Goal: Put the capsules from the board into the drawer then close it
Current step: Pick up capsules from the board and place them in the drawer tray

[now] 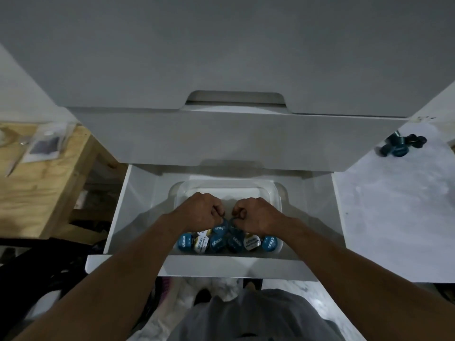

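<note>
Working both hands inside the open drawer (138,207), right above the clear tub (277,193). Curling left hand (200,211) tight round a blue capsule (219,228), label facing up. Curling right hand (256,214) the same way round a dark capsule (232,223); mostly hidden under the fingers, so probably a capsule, not certain. Holding knuckles up, fists nearly touching, low over the pile (234,242) lying along the tub's near edge. Reading that as letting go from low down, so nothing bounces out or rolls off to the far half. Collecting in a tub rather than on the bare drawer bottom, presumably to stop rolling when the drawer shuts. Seeing a small cluster (400,145) of dark and blue capsules on the white board (394,205) to the right, well apart from the drawer; judging the task partly done, with closing not yet due. Leaving the drawer pulled out, under the shut upper drawer (221,139), with white cabinet fronts filling the top of the view. Noting a plywood bench (37,180) to the left, carrying clear bags (44,143). Working in dim, greyish light, with some cloth lying on the floor below the drawer front.
</note>
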Motion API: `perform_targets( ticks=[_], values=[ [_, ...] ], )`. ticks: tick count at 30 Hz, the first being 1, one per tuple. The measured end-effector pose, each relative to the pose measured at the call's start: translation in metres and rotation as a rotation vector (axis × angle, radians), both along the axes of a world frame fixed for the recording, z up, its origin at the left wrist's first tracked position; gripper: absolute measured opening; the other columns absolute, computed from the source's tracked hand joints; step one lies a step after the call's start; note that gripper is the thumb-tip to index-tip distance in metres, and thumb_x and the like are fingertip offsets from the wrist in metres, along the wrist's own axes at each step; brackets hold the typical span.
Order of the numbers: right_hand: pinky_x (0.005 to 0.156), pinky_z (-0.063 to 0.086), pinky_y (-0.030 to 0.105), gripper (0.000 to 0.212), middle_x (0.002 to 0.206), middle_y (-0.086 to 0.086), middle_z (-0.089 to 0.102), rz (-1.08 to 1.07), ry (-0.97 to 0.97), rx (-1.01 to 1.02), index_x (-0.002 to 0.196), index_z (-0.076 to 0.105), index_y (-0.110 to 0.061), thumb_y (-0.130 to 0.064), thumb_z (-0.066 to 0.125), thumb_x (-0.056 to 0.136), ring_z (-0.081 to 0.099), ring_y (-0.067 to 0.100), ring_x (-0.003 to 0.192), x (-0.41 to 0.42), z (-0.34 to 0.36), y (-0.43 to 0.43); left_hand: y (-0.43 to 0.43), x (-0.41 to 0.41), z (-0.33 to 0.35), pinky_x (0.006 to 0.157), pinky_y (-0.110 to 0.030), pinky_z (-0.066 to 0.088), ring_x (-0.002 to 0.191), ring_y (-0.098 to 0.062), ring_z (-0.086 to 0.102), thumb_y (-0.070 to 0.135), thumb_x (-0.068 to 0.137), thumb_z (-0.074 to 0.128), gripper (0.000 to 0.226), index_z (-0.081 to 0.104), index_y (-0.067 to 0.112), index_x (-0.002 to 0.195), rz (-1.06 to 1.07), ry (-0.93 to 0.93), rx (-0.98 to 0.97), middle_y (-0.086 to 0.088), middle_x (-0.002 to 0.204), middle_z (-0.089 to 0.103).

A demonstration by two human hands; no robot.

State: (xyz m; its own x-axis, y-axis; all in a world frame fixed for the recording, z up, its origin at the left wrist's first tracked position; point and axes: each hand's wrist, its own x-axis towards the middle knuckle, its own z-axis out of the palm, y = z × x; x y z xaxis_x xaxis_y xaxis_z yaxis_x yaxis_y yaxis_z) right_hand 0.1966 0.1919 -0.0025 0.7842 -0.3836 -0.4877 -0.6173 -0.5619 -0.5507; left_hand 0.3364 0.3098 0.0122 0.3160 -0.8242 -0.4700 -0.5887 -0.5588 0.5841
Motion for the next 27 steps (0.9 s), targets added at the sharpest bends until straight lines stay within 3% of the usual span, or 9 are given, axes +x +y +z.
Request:
perform_targets(
  ticks=[3,4,6,8,12,16,27],
  values=[
    [0.081,0.048,0.025,0.033,0.109,0.001,0.065,-0.003,-0.015,-0.008,0.115,0.062,-0.021,-0.032,0.066,0.084,0.059,0.017,0.093,0.002,0.000,-0.004,0.000,-0.002,0.005,0.065,0.000,0.044,0.077,-0.005,0.064,0.010,0.078,0.067,0.017,0.074,0.015,0.093,0.063,-0.071,-0.034,0.001,0.092,0.073],
    [0.086,0.049,0.026,0.033,0.110,0.001,0.066,-0.008,-0.031,-0.027,0.115,0.063,-0.021,-0.031,0.065,0.084,0.060,0.018,0.096,0.002,0.001,-0.006,0.000,-0.002,0.008,0.067,-0.002,0.046,0.076,-0.006,0.063,0.011,0.079,0.067,0.016,0.073,0.015,0.094,0.074,-0.115,-0.041,0.000,0.093,0.073],
    [0.094,0.049,0.029,0.030,0.109,0.003,0.068,-0.008,-0.072,-0.080,0.113,0.064,-0.020,-0.029,0.063,0.084,0.062,0.021,0.102,0.005,0.004,-0.012,-0.001,-0.001,0.016,0.079,-0.018,0.054,0.080,-0.010,0.065,0.017,0.080,0.068,0.016,0.072,0.016,0.096,0.098,-0.219,-0.058,-0.001,0.097,0.073],
    [0.092,0.049,0.028,0.028,0.111,0.005,0.066,-0.001,-0.102,-0.131,0.112,0.064,-0.018,-0.026,0.060,0.085,0.061,0.023,0.102,0.006,0.011,-0.017,-0.002,-0.003,0.027,0.088,-0.025,0.051,0.094,-0.015,0.066,0.025,0.086,0.064,0.022,0.068,0.019,0.106,0.126,-0.342,-0.017,-0.001,0.109,0.070],
    [0.083,0.043,0.027,0.028,0.117,0.011,0.059,-0.019,-0.153,-0.292,0.115,0.061,-0.013,-0.025,0.056,0.090,0.057,0.029,0.105,-0.005,0.029,-0.019,-0.002,-0.018,0.049,0.084,-0.031,0.043,0.110,-0.024,0.057,0.028,0.094,0.049,0.032,0.057,0.015,0.122,0.118,-0.619,0.068,-0.006,0.124,0.059],
    [0.095,0.046,0.038,0.034,0.123,0.016,0.056,-0.055,-0.191,-0.455,0.120,0.057,-0.007,-0.025,0.052,0.092,0.054,0.032,0.112,-0.030,0.054,-0.006,0.001,-0.044,0.061,0.084,-0.037,0.045,0.107,-0.031,0.054,0.020,0.096,0.041,0.030,0.052,0.007,0.121,-0.015,-0.774,0.011,-0.013,0.121,0.054],
    [0.094,0.045,0.039,0.037,0.124,0.014,0.057,-0.280,-0.276,-0.666,0.123,0.055,-0.007,-0.027,0.050,0.092,0.051,0.032,0.113,-0.133,0.100,0.022,0.009,-0.127,0.083,0.087,-0.039,0.045,0.106,-0.032,0.055,0.026,0.094,0.045,0.033,0.053,0.005,0.118,-0.085,-0.848,-0.380,-0.015,0.117,0.058]
  ],
)
